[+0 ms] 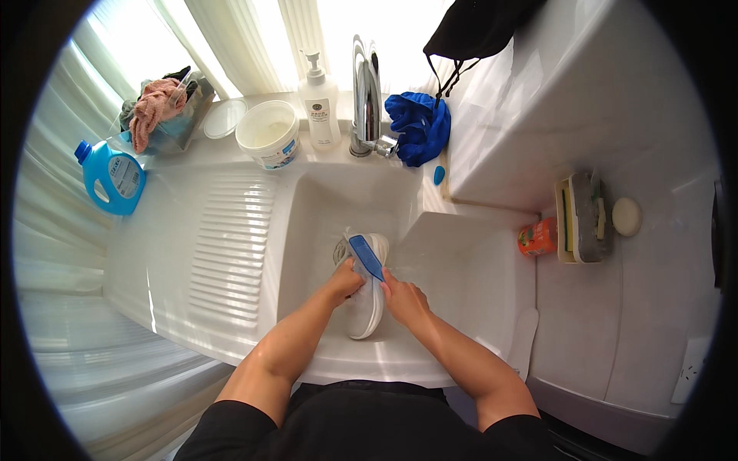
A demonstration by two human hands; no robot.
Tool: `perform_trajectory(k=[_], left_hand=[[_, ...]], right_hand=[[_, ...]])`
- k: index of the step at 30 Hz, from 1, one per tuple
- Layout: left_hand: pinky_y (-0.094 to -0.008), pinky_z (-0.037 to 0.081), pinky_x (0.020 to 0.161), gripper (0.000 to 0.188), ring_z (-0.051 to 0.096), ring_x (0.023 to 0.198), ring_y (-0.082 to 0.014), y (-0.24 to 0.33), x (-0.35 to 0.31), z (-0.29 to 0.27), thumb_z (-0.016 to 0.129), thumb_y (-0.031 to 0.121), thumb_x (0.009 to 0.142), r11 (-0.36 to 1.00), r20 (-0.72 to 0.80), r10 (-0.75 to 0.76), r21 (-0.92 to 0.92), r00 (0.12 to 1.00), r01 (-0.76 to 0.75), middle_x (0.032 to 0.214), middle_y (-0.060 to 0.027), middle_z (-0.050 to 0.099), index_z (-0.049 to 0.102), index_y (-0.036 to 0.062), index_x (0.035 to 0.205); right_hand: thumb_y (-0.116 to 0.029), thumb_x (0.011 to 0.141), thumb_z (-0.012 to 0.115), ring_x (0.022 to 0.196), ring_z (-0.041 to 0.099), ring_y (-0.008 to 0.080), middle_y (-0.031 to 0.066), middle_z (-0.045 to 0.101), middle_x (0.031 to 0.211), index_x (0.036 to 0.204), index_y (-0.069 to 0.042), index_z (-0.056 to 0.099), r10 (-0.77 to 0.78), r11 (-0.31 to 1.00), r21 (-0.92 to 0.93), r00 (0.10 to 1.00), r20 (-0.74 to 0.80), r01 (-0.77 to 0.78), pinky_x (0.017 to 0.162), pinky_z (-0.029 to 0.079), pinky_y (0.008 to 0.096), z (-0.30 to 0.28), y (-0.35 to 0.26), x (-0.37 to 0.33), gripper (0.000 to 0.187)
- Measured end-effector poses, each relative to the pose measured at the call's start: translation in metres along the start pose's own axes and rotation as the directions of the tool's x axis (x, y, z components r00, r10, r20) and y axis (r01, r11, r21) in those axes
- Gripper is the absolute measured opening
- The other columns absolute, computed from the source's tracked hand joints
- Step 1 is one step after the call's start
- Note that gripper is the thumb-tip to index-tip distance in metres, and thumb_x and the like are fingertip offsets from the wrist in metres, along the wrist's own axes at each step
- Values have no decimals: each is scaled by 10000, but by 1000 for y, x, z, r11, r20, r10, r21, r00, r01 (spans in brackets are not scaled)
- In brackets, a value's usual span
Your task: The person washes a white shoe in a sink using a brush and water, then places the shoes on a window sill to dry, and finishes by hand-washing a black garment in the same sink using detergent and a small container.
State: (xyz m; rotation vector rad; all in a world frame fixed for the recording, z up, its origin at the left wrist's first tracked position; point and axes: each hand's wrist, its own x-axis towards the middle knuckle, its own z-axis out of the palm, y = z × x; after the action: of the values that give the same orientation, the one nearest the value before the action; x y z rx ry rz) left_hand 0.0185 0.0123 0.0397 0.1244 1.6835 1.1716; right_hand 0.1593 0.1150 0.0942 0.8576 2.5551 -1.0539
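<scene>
Now | left hand [346, 282] curled on shoe [370, 310] | right hand [405, 298] gripping brush [365, 257]

White shoe [370, 307], pointing lengthwise toward the sink's [473, 284] near edge; blue brush [366, 257] slanted across its far end.

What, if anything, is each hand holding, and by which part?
Right hand: the blue brush, by its handle. Left hand: the white shoe, on its left side; the exact grip is hidden.
</scene>
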Motion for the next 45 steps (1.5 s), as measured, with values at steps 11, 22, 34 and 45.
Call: perform_trajectory(k=[11,22,34,45], left_hand=[[-439,481,783,324,612,884,-380,-1,-4,-18,618,205,768,759,-284,312,649,907,-58,902,-235,637,611,-5,1013],[-474,500,613,172,621,654,-369,-8,-26,14,563,99,726,425,-8,595,852,803,-307,682,-182,624,638,114,880],[-376,479,750,344,647,829,-284,-16,-4,-37,694,189,703,897,-18,60,440,998,-46,895,-187,666,661,31,1007],[-423,485,806,331,615,909,-357,4,-13,-21,637,225,697,458,110,42,881,993,-117,983,-214,636,657,-4,935]], right_hand=[[-276,948,391,794,627,406,213,642,848,1332,-49,388,23,953,-302,996,85,4,719,498,481,-27,-24,23,447],[-245,935,409,835,620,398,229,639,886,1279,-44,457,-6,955,-293,990,140,48,742,488,485,-37,-18,59,401],[-297,932,434,844,616,360,208,634,875,1287,-126,500,306,927,-211,951,-49,-309,722,490,422,-32,115,-10,400],[-293,938,416,877,604,379,199,635,949,1249,-128,526,-20,978,-192,956,292,79,768,478,462,-55,28,-13,369]])
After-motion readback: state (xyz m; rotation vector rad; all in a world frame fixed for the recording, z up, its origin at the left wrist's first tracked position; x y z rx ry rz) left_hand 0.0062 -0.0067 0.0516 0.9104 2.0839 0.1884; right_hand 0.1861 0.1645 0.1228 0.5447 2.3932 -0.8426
